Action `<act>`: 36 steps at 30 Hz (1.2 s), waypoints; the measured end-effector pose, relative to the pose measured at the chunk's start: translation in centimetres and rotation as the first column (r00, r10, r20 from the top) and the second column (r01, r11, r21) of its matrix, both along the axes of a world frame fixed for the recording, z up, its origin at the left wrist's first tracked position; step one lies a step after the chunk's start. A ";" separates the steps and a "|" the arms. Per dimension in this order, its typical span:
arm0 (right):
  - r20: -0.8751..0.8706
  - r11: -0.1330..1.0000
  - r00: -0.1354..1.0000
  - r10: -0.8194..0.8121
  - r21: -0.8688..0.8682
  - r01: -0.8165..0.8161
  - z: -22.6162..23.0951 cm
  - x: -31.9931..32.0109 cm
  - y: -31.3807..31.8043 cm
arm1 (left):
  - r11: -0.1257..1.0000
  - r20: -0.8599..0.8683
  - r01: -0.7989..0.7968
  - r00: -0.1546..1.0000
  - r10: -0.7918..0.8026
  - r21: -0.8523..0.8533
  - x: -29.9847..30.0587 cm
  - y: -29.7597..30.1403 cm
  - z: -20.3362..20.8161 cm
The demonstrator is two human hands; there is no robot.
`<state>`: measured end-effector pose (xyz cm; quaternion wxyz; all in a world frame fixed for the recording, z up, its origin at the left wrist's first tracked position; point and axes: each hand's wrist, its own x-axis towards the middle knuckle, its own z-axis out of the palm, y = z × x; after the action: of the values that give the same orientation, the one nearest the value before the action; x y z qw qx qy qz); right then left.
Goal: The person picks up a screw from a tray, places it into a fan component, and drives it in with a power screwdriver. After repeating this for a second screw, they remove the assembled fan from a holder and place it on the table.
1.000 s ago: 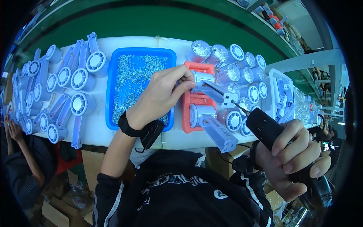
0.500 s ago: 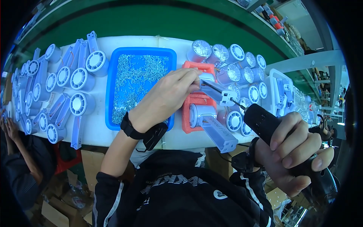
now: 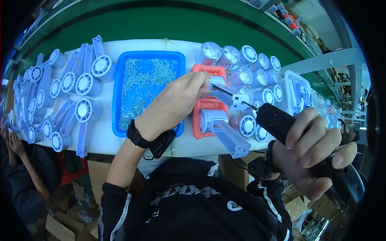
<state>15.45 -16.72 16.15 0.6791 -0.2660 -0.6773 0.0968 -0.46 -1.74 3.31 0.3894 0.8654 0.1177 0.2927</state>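
My left hand (image 3: 181, 98) reaches over the tray edge, its fingers closed on a white plastic housing (image 3: 225, 93) that rests in the upper part of a red holder (image 3: 196, 120). The housing's long hollow handle points right. My right hand (image 3: 317, 150) grips a black electric screwdriver (image 3: 277, 122). Its thin bit reaches the holed end of the handle; whether the tip sits in a hole or against a screw, I cannot tell. In the lower part of the holder lies a second white housing (image 3: 231, 138), its handle sticking out toward me. My left fingertips are partly hidden.
A blue tray (image 3: 116, 96) of loose screws stands left of the holder. Several round-headed white housings (image 3: 86, 84) cover the left of the white table; more round units (image 3: 243, 76) stand at right. Beyond them is a white bin (image 3: 287, 90). Another person's hands (image 3: 15, 140) show at far left.
The screwdriver and my right hand have shifted slightly, with the bit still at the handle's end. My left hand stays on the housing. The whole view has moved a little.
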 end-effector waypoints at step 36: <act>-0.293 0.988 0.947 0.135 -0.038 -0.152 1.2 2.6 -3.0 | 0.880 -0.121 0.036 0.992 0.024 0.474 -1.9 -1.0 1.4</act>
<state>18.00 -19.69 17.39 0.7537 -0.2193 -0.5849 0.2043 -2.35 -2.70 4.72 0.1584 0.9512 0.0635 0.2572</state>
